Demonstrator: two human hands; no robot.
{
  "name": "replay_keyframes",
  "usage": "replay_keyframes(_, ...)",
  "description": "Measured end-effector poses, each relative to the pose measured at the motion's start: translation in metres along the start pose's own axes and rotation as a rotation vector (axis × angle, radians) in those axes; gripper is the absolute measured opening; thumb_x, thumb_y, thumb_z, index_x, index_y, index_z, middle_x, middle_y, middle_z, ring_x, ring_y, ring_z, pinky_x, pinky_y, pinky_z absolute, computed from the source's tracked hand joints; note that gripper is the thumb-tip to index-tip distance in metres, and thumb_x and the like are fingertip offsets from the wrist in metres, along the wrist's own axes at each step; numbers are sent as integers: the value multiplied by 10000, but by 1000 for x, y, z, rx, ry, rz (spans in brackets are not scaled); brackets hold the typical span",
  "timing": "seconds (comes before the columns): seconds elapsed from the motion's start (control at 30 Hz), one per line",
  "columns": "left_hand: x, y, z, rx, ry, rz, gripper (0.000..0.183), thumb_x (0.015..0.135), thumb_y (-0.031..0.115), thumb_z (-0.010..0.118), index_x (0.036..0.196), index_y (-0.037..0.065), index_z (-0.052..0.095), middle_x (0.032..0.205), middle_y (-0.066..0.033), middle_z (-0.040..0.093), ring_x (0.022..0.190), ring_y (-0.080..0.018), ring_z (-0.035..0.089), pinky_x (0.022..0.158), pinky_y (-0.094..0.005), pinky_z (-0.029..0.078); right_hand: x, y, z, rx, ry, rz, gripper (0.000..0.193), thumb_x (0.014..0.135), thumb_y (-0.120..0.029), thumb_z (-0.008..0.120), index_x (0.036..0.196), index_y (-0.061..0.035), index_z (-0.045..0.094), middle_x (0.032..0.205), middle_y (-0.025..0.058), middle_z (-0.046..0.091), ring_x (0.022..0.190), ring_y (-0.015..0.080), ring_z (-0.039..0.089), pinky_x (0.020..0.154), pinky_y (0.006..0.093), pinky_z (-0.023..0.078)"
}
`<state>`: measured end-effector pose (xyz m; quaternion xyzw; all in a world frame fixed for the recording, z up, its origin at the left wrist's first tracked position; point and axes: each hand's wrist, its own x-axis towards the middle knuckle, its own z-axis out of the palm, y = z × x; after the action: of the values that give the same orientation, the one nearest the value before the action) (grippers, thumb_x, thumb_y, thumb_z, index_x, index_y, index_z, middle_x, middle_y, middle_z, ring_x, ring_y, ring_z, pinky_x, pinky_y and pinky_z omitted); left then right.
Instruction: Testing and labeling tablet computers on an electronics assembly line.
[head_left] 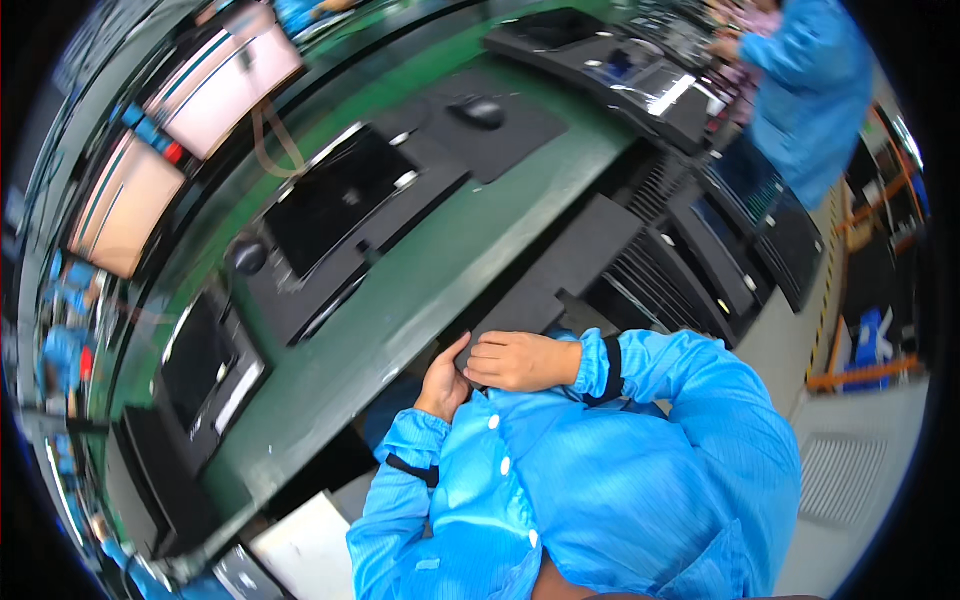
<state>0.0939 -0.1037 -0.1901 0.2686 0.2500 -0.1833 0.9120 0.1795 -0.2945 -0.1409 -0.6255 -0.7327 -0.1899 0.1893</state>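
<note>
A dark grey foam-like board with a notch in its edge lies between me and the green workbench, its near end at my body. My left hand is closed at that end, with the thumb pointing up along it. My right hand reaches across from the right. Its curled fingers lie over the board's end and touch the left hand's fingertips. The hands hide most of the board's end, and the undersides of the fingers do not show.
The green bench holds a black flat screen on a dark pad and a black mouse. To the right stands a slotted black rack with dark panels. A co-worker in blue stands at the far right.
</note>
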Motion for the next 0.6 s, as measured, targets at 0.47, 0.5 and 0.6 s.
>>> replay_keyframes(0.47,-399,-194,-70,-335,1143,1012,573,923,147,736,1413,-58,520,1305,-190,658,1157,-284,679,1006,-411,562,156,-31,34,523,-250,-285,494,832,-232,791,1264,-36,651,1305,181,628,1271,357,575,1044,476,487)
replay_keyframes(0.5,-412,-220,-70,-380,1195,1100,556,924,139,730,1404,-58,529,1300,-191,660,1155,-282,681,1005,-411,564,165,-32,45,528,-249,-309,494,832,-232,791,1264,-36,651,1305,181,628,1271,357,575,1044,476,487)
replay_keyframes(0.6,-450,-298,-122,-456,1343,1104,646,919,246,759,1416,-86,512,1266,-206,680,1107,-364,696,996,-441,564,176,-36,69,689,-280,-397,412,861,-248,764,1198,-35,661,1184,170,656,1157,365,617,979,446,516)
